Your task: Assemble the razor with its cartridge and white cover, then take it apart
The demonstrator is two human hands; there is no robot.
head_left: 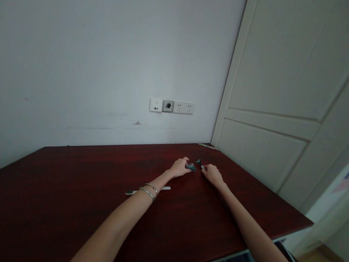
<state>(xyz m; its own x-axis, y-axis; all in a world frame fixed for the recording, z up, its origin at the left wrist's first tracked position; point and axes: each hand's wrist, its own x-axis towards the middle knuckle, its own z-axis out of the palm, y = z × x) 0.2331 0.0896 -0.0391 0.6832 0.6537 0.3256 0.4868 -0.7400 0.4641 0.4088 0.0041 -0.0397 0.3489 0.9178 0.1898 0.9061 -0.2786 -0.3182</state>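
**Teal and white over deep red**

Your left grip (180,167) has a teal-grey, pinkish-topped pack (191,167); your right grip (212,174), a black-and-teal tool (201,164). Beneath both, your counter (91,176) is streaked dark red-brown.

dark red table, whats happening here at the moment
A person is working at the dark red table with both bare hands. The left hand has its fingers around a small greenish pack, while the right hand holds what looks like a razor by its handle, head near the pack. A pale strip with a dark end lies on the table, partly hidden by the left forearm.
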